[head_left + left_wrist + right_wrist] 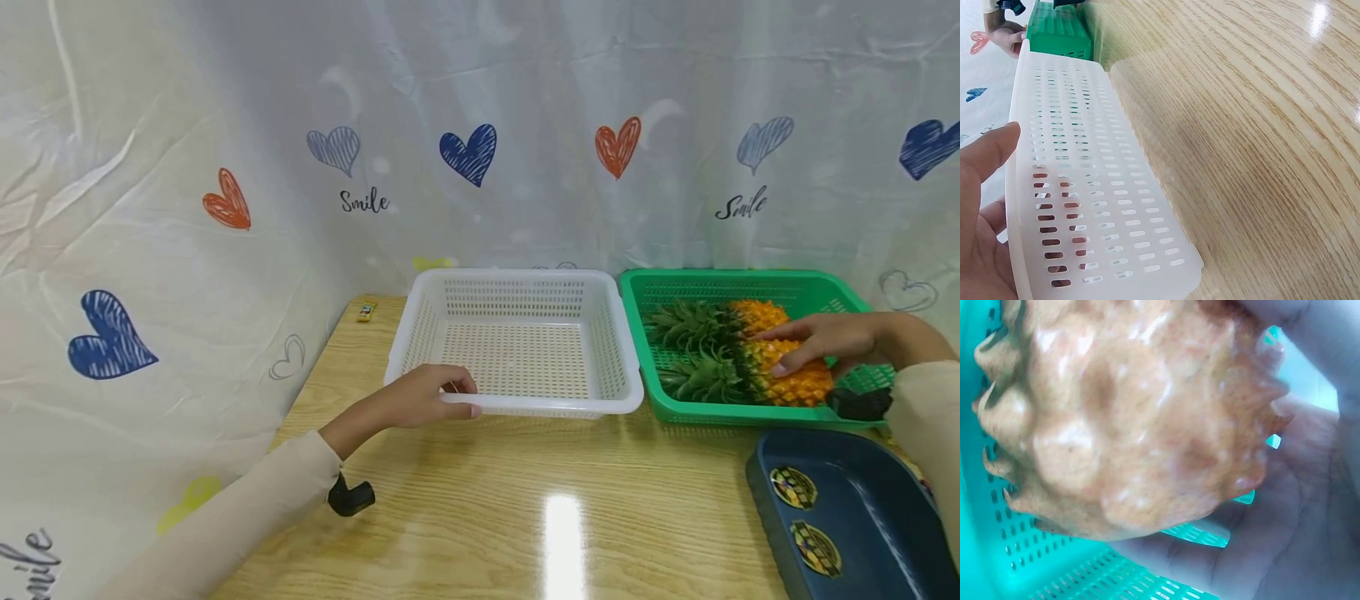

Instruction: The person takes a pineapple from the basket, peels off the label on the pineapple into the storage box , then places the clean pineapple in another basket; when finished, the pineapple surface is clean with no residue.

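Note:
My left hand [427,397] pinches the front rim of a white perforated basket [540,406] near its left corner. In the left wrist view the thumb lies outside the basket's slotted wall [1094,169] and the fingers are behind the rim. Two pineapples lie side by side in a green basket [757,413], leaves pointing left. My right hand [847,340] grips the nearer pineapple [797,385], its thumb on the near side. The farther pineapple [759,317] is partly hidden by that hand. Close up in the right wrist view, the bumpy pineapple [1135,425] sits against the fingers.
A dark blue tray [862,500] with two round stickers stands at the front right, just before the green basket. Near the table's back left corner lies a small yellow packet [366,312]. A curtain printed with hearts [468,154] hangs behind and left of the wooden table [465,500].

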The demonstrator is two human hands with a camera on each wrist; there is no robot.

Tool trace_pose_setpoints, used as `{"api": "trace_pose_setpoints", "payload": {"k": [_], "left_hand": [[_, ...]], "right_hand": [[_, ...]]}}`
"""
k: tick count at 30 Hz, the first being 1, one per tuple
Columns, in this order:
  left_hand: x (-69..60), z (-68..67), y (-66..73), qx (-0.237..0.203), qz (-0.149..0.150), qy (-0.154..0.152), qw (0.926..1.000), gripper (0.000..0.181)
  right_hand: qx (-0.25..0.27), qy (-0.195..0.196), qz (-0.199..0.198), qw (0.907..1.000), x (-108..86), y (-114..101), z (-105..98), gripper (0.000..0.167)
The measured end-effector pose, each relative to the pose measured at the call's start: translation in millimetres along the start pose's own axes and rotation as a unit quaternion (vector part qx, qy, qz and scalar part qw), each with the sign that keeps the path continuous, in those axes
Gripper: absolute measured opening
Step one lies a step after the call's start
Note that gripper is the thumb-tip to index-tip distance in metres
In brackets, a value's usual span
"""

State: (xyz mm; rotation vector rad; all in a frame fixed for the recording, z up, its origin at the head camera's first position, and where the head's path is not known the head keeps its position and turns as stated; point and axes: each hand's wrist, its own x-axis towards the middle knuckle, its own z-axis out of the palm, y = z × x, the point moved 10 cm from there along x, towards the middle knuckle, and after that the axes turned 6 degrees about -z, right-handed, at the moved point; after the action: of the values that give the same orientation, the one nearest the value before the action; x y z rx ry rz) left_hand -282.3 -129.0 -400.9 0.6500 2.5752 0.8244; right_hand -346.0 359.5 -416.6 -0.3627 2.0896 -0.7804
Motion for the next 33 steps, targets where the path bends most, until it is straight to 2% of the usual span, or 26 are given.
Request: {"api": "trace_pose_setpoints", "payload": {"k": [10, 18, 33], "left_hand": [[0.2, 1.0, -0.5, -0.004, 0.001, -0.005, 1.0, 0.026], [0.2, 0.9, 0.5, -0.004, 0.001, -0.007, 1.0, 0.025], [-0.5, 0.0, 1.4, 0.0, 0.006, -0.006, 1.0, 0.025]], "right_hand": [[-0.002, 0.003, 0.004, 1.0, -0.2, -2.4, 0.7, 0.093], [-0.056, 0.01, 0.009, 0.9984, 1.6, -0.2, -1.2, 0.089], [-0.044, 0.015, 0.001, 0.9989, 8.1, 4.9, 1.3, 0.088]]}}
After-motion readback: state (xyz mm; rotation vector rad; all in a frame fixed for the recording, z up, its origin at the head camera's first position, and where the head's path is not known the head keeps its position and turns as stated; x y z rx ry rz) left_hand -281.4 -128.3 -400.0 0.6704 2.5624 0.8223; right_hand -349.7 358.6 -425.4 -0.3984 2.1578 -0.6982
